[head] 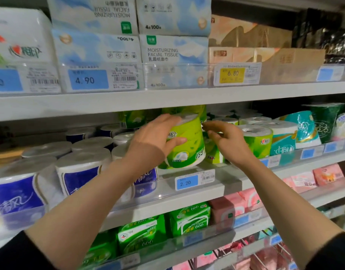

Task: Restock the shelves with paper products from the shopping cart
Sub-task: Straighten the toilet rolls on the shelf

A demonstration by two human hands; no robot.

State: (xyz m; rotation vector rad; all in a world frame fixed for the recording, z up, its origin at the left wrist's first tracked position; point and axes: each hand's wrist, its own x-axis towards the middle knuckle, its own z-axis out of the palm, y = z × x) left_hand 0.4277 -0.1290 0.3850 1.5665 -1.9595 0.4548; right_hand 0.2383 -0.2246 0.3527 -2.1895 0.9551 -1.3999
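Observation:
My left hand [158, 137] grips a green-wrapped toilet paper roll [187, 141], fingers over its top and thumb on its front, tilted just above the middle shelf [197, 190] over the 2.20 price tag. My right hand [224, 139] hovers beside the roll's right side with fingers relaxed and slightly bent, holding nothing. More green rolls [257, 139] stand behind and to the right. The shopping cart is out of view.
Blue-wrapped rolls [78, 170] fill the middle shelf's left part, teal and green packs [304, 129] its right. Facial tissue packs [173, 47] stack on the upper shelf. Green 666 packs [189, 219] and pink packs [243, 199] sit on lower shelves.

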